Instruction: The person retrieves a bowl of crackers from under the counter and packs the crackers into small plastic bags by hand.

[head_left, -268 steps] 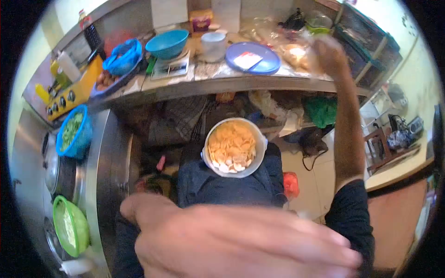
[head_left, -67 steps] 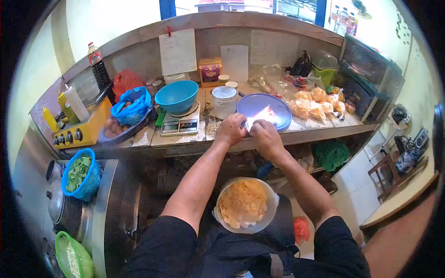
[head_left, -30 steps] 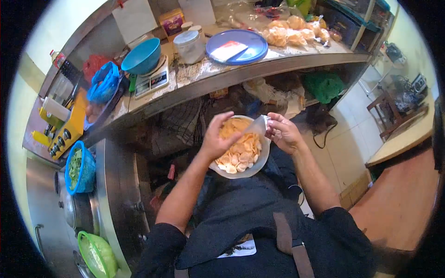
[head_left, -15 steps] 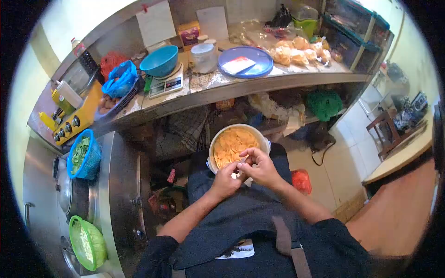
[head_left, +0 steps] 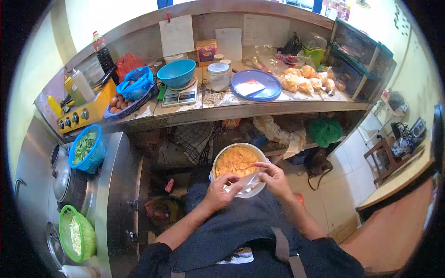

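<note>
"Bag (head_left: 249,180), clear plastic, above the near side of a white bucket (head_left: 260,154): which hand is nearer?"

"Neither. It spans the gap between the left hand (head_left: 219,193) and the right hand (head_left: 274,180), its long axis running crosswise and climbing toward the right."

"And the grip?"

"The right hand is clamped on one edge. The left hand meets the other end (pinching or merely bracing, I cannot tell)."

"Where are the chips (head_left: 235,160) from there?"

"Just beyond the bag, on the side away from the dark apron (head_left: 241,217), heaped inside the bucket."

"How does it all look?"

"The bag is thin and limp, with pale glints. The chips are orange, flat and roundish."
</note>
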Motion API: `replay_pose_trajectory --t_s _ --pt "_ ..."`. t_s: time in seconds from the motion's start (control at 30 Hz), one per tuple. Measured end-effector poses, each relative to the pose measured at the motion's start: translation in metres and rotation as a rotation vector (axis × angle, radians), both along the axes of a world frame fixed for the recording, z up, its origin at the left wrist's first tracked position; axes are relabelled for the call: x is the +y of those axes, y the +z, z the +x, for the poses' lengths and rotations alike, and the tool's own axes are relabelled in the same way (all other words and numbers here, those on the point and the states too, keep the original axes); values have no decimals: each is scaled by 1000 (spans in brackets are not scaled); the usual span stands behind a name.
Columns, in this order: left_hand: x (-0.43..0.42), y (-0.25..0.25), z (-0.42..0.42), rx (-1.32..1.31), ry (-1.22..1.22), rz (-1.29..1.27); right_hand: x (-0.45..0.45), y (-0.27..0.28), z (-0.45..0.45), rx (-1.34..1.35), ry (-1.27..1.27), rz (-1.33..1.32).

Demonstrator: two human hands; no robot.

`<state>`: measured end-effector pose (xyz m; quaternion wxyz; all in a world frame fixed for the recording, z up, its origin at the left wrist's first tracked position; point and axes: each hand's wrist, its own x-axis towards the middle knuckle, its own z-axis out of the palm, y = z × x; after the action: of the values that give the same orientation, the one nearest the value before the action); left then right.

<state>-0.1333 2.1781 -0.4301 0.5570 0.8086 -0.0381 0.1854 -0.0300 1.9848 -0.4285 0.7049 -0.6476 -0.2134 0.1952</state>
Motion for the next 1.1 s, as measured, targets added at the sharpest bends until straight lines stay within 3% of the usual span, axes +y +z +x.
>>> replay_pose_trajectory --t_s 0.13,0.27,0.3,0.4,0.5,0.6,0.63,0.73,0.83,0.93,1.03,1.1 --pt "-9 4 1 -40 -94 82 15 -8 -9 -136 74 -57" --pt "-6 -9 4 142 -85 29 27 4 -21 -168 144 -104" --pt "-6 -12 3 77 -77 29 29 17 -27 -105 149 -116" --pt "-15 -8 -3 152 -109 -334 36 7 -26 -70 104 -29" --pt "-11 -7 -3 150 -41 -262 45 -1 -28 -186 79 -26" --pt "1 -13 -3 164 11 -139 47 2 -32 -137 76 69" --pt "1 -16 -3 161 48 -153 50 -20 -24 -82 105 148" --pt "6 -33 1 164 3 -354 52 -11 -32 -139 11 134" --pt "4 -39 1 102 -37 -338 50 -21 -29 -200 22 58" --pt "-2 -20 -4 85 30 -108 46 -7 -33 -57 29 64" --pt "-1 -24 -2 60 131 -22 40 -17 -29 -326 -13 -46" --pt "2 -23 -1 69 173 -6 36 -17 -27 -353 -10 -122"
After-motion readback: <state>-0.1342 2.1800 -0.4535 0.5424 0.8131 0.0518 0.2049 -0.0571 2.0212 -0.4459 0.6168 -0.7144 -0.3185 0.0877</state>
